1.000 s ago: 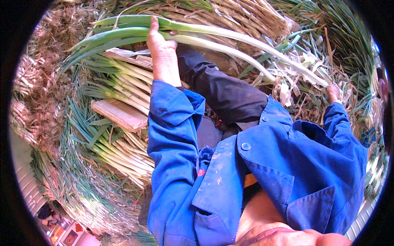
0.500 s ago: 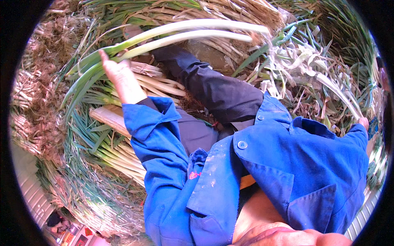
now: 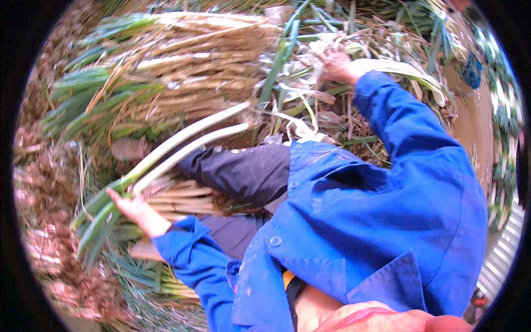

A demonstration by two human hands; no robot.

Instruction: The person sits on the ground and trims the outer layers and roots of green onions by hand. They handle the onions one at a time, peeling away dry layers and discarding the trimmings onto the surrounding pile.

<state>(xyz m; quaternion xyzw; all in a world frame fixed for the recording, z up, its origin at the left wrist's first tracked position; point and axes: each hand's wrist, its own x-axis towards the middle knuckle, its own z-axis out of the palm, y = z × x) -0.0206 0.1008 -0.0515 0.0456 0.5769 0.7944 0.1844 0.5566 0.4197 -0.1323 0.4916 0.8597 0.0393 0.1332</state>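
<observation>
Two long green onions (image 3: 185, 133) rest in my left hand (image 3: 135, 210), which is closed round their green leaf ends. Their white stalks slant up and to the right, with the root ends over the leg. My right hand (image 3: 338, 67) reaches into a heap of pale peeled leaves (image 3: 310, 99); its fingers are blurred and partly lost among the strips. A long whitish peeled strip (image 3: 404, 69) extends to the right from beside that wrist. Below my left hand lie several pale-stalked green onions (image 3: 185, 199) close to the leg.
A large pile of unpeeled, dry-skinned green onions (image 3: 204, 72) lies at the far left. Rooty, brown bundles (image 3: 50, 232) line the left edge. More green onions (image 3: 500, 138) are stacked at the right, beyond a brown strip of ground (image 3: 473, 124). A blue scrap (image 3: 473, 71) lies there.
My right hand has come from the far right into the peelings, and the strips no longer stretch out to the right edge. My left hand still holds the two green onions, lower in view.
</observation>
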